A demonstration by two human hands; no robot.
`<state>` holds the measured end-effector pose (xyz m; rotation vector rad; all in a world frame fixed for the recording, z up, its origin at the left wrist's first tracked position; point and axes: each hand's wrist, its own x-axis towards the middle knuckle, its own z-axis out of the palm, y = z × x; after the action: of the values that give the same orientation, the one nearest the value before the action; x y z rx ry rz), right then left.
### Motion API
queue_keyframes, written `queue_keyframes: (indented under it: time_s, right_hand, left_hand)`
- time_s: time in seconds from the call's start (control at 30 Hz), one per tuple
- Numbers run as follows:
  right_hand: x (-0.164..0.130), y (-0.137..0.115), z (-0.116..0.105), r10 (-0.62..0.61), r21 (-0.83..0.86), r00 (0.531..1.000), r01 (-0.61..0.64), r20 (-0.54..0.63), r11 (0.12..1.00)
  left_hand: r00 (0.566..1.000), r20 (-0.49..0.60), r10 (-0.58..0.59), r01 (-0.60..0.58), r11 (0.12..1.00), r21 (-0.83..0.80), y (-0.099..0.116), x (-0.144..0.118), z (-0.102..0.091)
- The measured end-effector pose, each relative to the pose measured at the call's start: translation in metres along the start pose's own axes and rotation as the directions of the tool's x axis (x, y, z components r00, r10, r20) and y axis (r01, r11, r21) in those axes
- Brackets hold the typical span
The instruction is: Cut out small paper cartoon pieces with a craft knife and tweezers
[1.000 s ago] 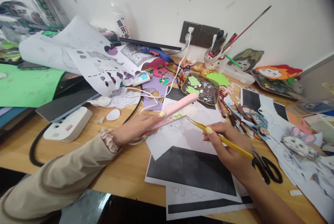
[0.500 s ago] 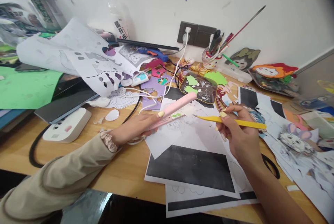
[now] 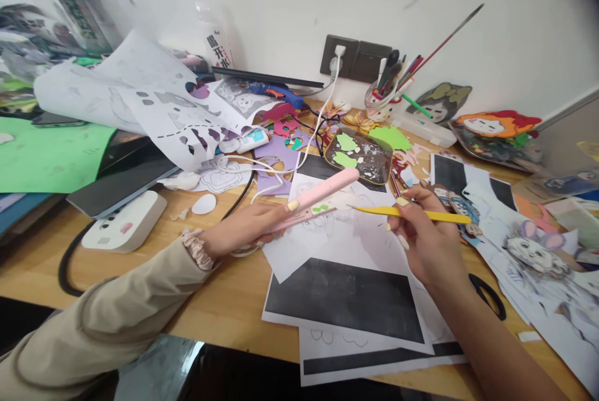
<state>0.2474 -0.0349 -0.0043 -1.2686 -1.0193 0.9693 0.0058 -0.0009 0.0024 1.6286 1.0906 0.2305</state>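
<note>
My left hand (image 3: 248, 223) is wrapped round a pink hair straightener (image 3: 322, 194), whose two arms are parted and point to the right. Small light-green pieces (image 3: 321, 208) lie on its lower arm. In my right hand (image 3: 425, 248) is a pair of yellow tweezers (image 3: 435, 216), pinched between thumb and fingers. Their dark tip points left, close to the straightener's open end and apart from the green pieces. Below both hands are white sheets of paper (image 3: 337, 242) with line drawings, and a sheet with a black panel (image 3: 346, 298).
Behind the hands, a dark tray (image 3: 381, 167) bears green cutouts. A white cord (image 3: 311, 133) runs from the wall socket (image 3: 337, 57). A blue glue gun (image 3: 281, 94), a pen cup (image 3: 381, 105), crumpled paper (image 3: 187, 117) and a white box (image 3: 124, 221) surround the work area. Scissors' handle (image 3: 486, 295) lies right.
The view has shifted slightly. The straightener's upper arm sits a little lower, and the tweezers have turned slightly, their back end a bit higher. Both hands keep their holds.
</note>
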Motion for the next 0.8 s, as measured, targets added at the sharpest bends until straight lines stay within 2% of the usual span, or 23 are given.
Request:
queue_keyframes:
  time_s: [0.13,0.4,0.8]
  right_hand:
    - [0.0022,0.0018,0.0000,0.047,0.030,0.999,-0.047,0.002,0.998]
    - [0.0039,0.0038,0.0001,0.027,0.011,1.000,-0.028,0.010,1.000]
    - [0.0019,0.0011,0.0019,0.101,0.114,0.995,-0.098,-0.023,0.989]
  left_hand:
    - [1.000,-0.012,0.004,-0.004,1.000,-0.005,-0.0016,0.0006,0.0003]
    - [1.000,-0.001,-0.004,0.004,1.000,-0.020,0.0018,-0.0008,-0.0005]
    - [0.999,0.005,-0.032,0.032,0.999,-0.014,-0.0037,0.0007,0.0001]
